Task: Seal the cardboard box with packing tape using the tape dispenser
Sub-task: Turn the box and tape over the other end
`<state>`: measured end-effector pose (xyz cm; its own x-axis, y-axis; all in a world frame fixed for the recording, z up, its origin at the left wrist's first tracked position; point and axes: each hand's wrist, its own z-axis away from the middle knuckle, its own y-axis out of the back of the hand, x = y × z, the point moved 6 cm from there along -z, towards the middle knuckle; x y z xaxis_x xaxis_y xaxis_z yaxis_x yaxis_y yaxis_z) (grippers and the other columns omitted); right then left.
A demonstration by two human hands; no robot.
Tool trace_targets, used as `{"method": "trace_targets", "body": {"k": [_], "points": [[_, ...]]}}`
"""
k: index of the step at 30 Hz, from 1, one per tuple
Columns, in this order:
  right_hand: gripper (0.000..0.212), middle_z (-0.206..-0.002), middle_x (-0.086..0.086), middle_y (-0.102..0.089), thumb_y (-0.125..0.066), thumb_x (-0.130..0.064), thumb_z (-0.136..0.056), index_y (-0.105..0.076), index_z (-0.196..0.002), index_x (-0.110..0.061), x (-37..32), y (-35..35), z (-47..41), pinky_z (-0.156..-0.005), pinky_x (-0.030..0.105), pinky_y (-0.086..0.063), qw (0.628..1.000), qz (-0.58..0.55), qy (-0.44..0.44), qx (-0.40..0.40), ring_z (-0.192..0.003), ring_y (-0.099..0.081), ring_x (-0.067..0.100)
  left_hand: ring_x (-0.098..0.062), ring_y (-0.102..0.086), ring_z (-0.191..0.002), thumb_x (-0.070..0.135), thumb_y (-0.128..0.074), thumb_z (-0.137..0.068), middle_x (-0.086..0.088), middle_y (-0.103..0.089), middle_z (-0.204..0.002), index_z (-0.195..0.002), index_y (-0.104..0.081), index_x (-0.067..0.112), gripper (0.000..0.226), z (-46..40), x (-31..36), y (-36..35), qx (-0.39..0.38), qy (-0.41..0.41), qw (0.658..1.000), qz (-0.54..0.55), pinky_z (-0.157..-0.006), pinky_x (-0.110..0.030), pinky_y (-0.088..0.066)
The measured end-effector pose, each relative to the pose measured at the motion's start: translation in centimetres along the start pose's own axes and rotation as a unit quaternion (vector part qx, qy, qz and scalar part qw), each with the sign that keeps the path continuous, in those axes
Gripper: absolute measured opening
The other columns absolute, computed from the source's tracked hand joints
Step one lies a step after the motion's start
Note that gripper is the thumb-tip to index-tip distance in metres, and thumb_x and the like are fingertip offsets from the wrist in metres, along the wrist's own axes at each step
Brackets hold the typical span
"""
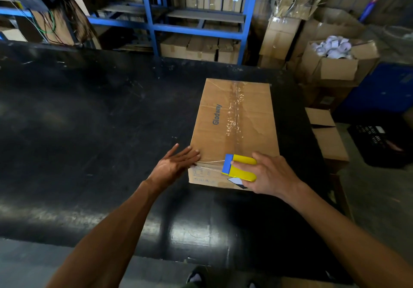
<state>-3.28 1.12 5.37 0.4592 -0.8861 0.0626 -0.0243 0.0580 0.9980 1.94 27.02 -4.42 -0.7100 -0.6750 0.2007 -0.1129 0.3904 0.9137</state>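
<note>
Cardboard: one brown taped box (232, 129) near the black worktop's (89, 131) right edge. Left hand (176, 165) lies flat, fingers spread, on its corner; right hand (268, 176) grips one yellow-and-blue tape dispenser (240, 168). Blue shelving (196, 19) behind.

A brown cardboard box (232, 131) lies flat on the dark worktop (89, 120), its long side running away from the viewer, flaps closed. Blue lettering reading "Glodway" runs along the left half of its top. A wrinkled strip of clear packing tape (237, 113) covers the centre seam from the far edge toward the near edge. Another stretch of clear tape crosses the near end of the box, over the top edge. The tape dispenser (240, 168), yellow with a blue front end, sits at the near right end of the box, against the near edge, its blue end pointing left.
</note>
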Motion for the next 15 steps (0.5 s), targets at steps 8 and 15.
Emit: {"method": "trace_targets", "body": {"k": [8, 15], "points": [[0.059, -0.085, 0.003, -0.055, -0.076, -0.054, -0.068, -0.063, -0.124, -0.040, 3.6, 1.2, 2.8, -0.049, 0.024, -0.028, 0.999, 0.032, 0.039, 0.006, -0.061, -0.060, 0.023, -0.023, -0.048, -0.135, 0.038, -0.021, -0.109, 0.001, -0.052, -0.147, -0.144, -0.047, 0.021, 0.047, 0.0, -0.2, 0.0, -0.017, -0.003, 1.000, -0.013, -0.123, -0.041, -0.010], [0.064, -0.089, 0.006, -0.057, -0.084, -0.049, -0.063, -0.065, -0.123, -0.038, 5.6, 0.2, 3.4, -0.046, 0.027, -0.033, 0.999, 0.034, 0.018, -0.017, -0.063, -0.061, 0.025, -0.030, -0.047, -0.137, 0.013, -0.051, -0.097, -0.006, -0.049, -0.150, -0.151, -0.032, 0.016, 0.057, -0.4, 0.3, -0.3, -0.006, -0.054, 0.998, -0.040, -0.124, -0.040, -0.008]]}}
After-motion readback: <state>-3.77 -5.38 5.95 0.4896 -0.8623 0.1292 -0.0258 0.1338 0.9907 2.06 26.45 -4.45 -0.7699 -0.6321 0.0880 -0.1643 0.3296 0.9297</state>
